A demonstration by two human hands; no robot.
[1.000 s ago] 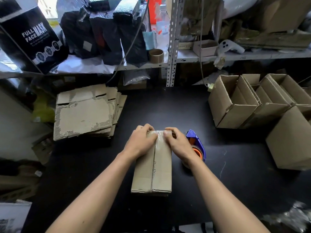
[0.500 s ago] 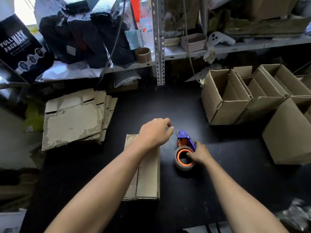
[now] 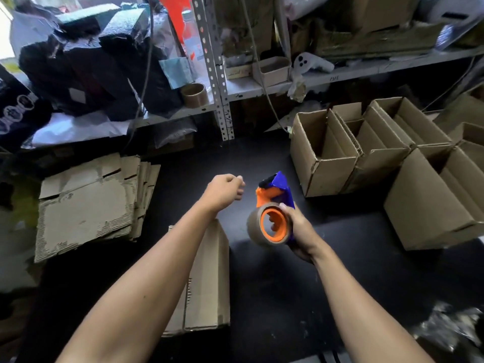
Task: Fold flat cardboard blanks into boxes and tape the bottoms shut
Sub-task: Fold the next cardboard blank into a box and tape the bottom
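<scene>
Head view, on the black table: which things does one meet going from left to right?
Stack of flat cardboard → folded box under the left forearm → tape dispenser in the right hand → open boxes.

Beyond my hands is a black worktable (image 3: 262, 158), its top dull and dark. Behind it stands a grey metal shelf (image 3: 293, 83) with a perforated upright post (image 3: 214, 74), straight ahead of my left hand. On the shelf, far to the left of my hands, lie black bags (image 3: 86, 69) on white paper (image 3: 78, 127). An empty tape core (image 3: 194, 94) stands beside the post. Bright daylight comes from a window (image 3: 5, 35) at the upper left corner.
</scene>
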